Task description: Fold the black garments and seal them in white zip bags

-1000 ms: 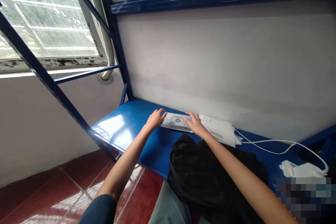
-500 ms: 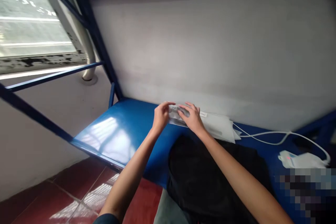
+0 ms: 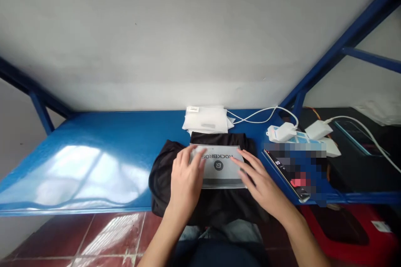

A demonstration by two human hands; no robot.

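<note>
A flat clear-and-grey plastic packet (image 3: 224, 177) printed ROCKBROS, upside down to me, lies on folded black cloth (image 3: 169, 171). At its left end is my left hand (image 3: 187, 173), fingers extended and reaching over the edge of the packet. My right hand (image 3: 258, 179) is at the other end, its fingers spread with the tips over the packet's right edge. Both thumbs are hard to make out. Behind the cloth, a stack of white translucent sleeves (image 3: 206, 119) rests near the wall.
The blue metal shelf (image 3: 115, 133) runs under everything, with blue frame bars (image 3: 332, 46) at the right. A white power strip (image 3: 303, 137) with chargers and white cables (image 3: 260, 121) sits right. A phone (image 3: 285, 171) lies near the front edge, another phone (image 3: 357, 137) farther right.
The view has swung to the right. The packet, earlier between both hands beside the white sleeves, now lies on the black cloth. My hands have come nearer and spread to its two ends.
</note>
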